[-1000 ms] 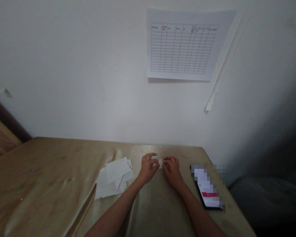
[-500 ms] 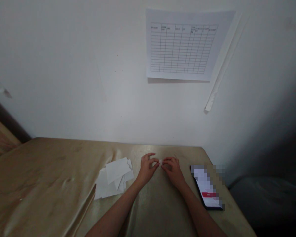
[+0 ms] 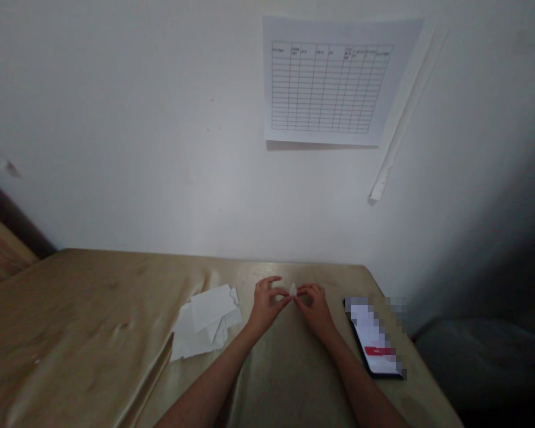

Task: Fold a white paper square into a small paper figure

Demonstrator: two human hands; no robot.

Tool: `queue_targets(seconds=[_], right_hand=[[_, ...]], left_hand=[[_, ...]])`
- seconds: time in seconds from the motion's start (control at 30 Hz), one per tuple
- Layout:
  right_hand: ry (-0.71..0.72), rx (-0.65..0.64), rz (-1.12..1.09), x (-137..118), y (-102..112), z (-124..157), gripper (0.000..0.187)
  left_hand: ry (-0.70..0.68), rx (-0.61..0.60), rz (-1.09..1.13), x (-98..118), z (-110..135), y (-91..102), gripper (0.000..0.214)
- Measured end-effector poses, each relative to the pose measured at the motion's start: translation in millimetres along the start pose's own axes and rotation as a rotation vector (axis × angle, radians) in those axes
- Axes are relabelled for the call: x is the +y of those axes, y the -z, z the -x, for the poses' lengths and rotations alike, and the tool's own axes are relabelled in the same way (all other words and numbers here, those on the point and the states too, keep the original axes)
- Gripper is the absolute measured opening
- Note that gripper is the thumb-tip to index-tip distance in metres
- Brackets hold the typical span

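A small white piece of paper [image 3: 293,289] is pinched between my two hands above the table. My left hand [image 3: 265,302] grips its left side with thumb and index finger, while the other fingers curve upward. On the opposite side, my right hand [image 3: 312,302] holds it with thumb and fingertips. The fingertips of both hands nearly meet at its lower edge. To the left of my left hand lies a loose pile of torn white paper sheets [image 3: 211,309], some overlapping.
A phone [image 3: 374,339] with a lit, partly blurred screen lies right of my right forearm. The table [image 3: 93,309] has a wrinkled, shiny tan cover and meets a white wall. A printed chart [image 3: 330,89] hangs there. A dark rounded object stands beyond the right edge.
The small paper between my fingers now stands taller and more pointed. My fingertips have shifted slightly and drawn closer together. The paper pile and phone have stayed put.
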State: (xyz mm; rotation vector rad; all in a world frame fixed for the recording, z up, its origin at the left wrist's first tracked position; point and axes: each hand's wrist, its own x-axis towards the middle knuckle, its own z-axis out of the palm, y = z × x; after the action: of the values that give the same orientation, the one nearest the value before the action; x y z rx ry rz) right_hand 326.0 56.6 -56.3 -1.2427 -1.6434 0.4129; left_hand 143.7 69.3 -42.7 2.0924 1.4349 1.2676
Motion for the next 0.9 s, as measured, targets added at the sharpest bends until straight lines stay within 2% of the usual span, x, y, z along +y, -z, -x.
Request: queue_targets(seconds=[0.37,0.9], right_hand=[[0.006,-0.064,-0.048,-5.4,3.1,-2.3,0.012],[-0.012,-0.041,-0.047,-5.0,0.5,-1.9,0.014]], left_hand=[[0.024,0.034,-0.023,-3.3,1.0,-1.7,0.003],[-0.020,0.004,-0.059,0.1,2.6,-1.3,0.013]])
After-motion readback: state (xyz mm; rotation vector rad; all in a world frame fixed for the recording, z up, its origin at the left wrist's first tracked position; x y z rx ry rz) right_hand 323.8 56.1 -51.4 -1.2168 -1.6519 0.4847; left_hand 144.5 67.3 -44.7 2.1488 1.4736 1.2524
